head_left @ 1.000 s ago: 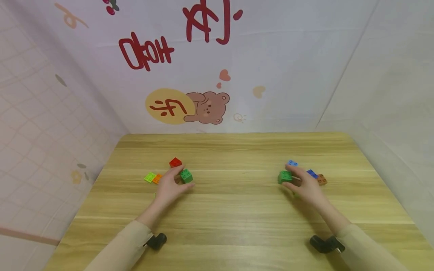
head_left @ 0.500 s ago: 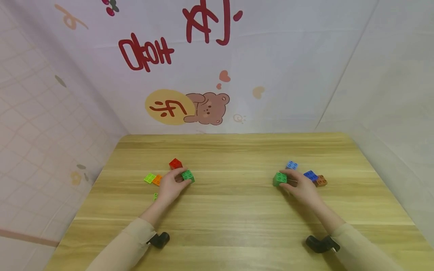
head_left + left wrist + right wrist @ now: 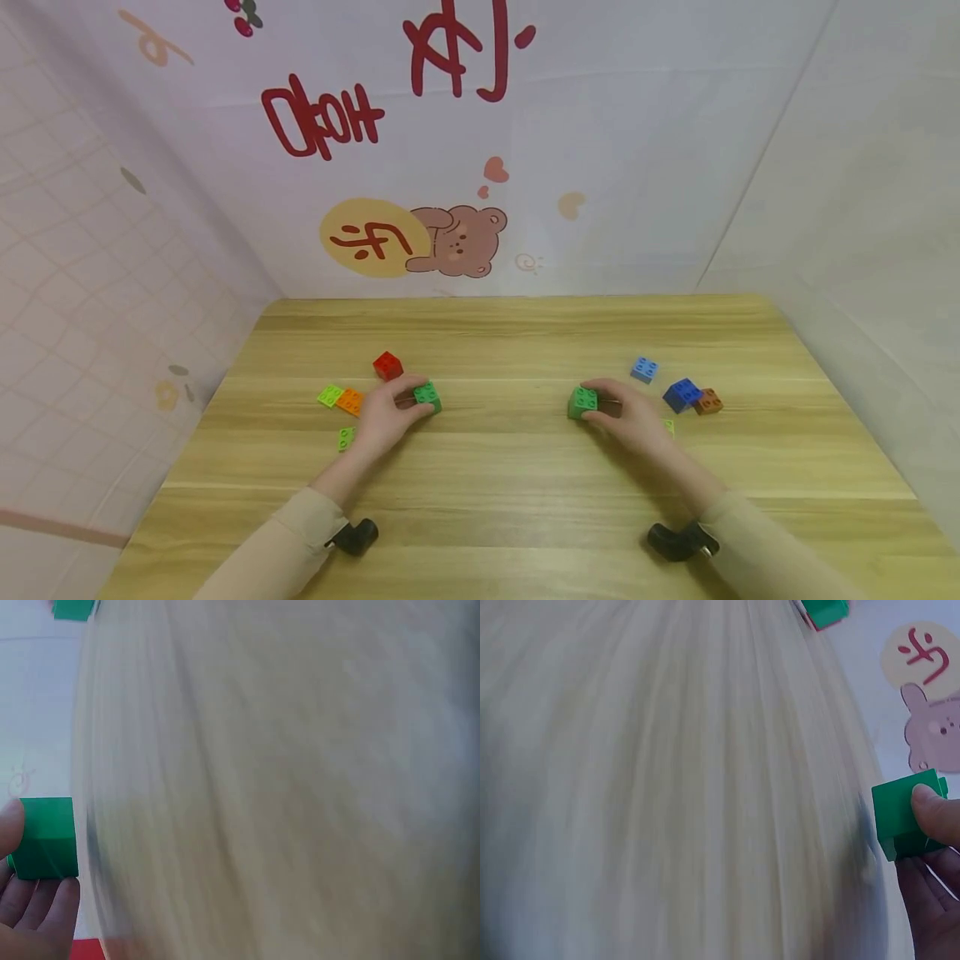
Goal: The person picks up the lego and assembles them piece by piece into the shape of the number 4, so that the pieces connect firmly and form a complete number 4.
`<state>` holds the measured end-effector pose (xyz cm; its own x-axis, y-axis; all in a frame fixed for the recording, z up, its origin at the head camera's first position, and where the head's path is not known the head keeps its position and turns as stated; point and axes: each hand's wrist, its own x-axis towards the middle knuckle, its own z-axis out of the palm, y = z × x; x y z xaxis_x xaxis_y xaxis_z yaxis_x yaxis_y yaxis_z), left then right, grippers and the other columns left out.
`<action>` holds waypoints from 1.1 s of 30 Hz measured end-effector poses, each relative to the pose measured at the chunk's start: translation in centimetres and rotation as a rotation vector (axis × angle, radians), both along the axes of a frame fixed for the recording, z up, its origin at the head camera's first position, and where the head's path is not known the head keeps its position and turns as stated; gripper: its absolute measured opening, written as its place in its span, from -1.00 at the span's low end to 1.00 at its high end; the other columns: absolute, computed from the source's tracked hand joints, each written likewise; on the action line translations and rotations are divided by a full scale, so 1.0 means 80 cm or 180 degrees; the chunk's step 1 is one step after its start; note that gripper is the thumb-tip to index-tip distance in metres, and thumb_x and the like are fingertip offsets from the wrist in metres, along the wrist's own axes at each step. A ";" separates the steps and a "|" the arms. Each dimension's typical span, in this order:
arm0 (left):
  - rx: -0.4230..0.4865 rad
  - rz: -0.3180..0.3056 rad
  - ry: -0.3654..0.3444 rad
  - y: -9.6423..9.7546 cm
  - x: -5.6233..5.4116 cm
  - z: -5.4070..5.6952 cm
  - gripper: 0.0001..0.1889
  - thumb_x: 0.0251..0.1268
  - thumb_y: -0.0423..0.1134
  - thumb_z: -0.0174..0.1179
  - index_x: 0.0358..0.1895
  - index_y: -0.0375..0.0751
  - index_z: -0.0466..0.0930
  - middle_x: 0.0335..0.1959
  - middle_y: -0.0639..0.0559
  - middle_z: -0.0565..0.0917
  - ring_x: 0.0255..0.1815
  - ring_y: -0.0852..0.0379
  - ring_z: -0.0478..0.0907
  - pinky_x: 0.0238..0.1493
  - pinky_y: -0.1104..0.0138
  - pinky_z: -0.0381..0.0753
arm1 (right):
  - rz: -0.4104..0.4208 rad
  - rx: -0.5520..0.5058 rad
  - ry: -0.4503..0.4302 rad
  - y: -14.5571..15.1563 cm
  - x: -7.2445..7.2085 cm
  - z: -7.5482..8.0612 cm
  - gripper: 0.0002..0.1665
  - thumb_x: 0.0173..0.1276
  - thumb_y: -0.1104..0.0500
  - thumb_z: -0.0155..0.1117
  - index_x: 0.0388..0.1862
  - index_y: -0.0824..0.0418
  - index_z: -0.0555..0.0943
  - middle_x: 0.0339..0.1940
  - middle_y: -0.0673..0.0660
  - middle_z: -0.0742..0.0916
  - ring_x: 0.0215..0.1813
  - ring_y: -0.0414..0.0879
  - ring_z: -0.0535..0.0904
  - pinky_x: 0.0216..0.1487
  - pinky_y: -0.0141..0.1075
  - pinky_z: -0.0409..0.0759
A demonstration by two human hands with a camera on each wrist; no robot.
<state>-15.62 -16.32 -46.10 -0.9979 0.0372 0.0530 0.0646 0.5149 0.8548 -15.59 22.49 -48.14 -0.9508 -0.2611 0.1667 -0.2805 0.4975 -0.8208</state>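
Note:
In the head view my left hand pinches a green toy brick between thumb and fingers, left of the table's middle. My right hand pinches a second green brick on the other side, and a gap of bare wood separates the two. Studs face up on both. The left wrist view shows the left brick between thumb and fingertips. In the right wrist view the thumb presses on the face of the right brick.
Near the left hand lie a red brick, an orange brick and lime bricks. By the right hand are a light blue brick, a dark blue brick, a brown brick and a partly hidden lime brick.
Both hands have moved inward with their green bricks, the right hand farther. The gap between the bricks has narrowed. More of the bricks beside the right hand now show.

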 end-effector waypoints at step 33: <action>0.0456 -0.0299 -0.0111 0.054 0.010 0.013 -0.60 0.08 -0.37 0.48 0.05 -0.20 0.71 -0.04 -0.07 0.70 -0.11 0.02 0.69 -0.07 0.27 0.67 | 0.0241 -0.0186 -0.0170 -0.101 -0.013 -0.008 -0.46 0.20 0.25 0.50 0.18 0.22 0.61 0.07 0.18 0.71 0.08 0.07 0.66 0.11 -0.11 0.60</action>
<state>-14.84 -11.98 -45.04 -0.9917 0.1249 0.0298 0.0756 0.3807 0.9216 -16.63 14.41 -48.80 -0.9366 -0.3239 0.1333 -0.2706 0.4274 -0.8626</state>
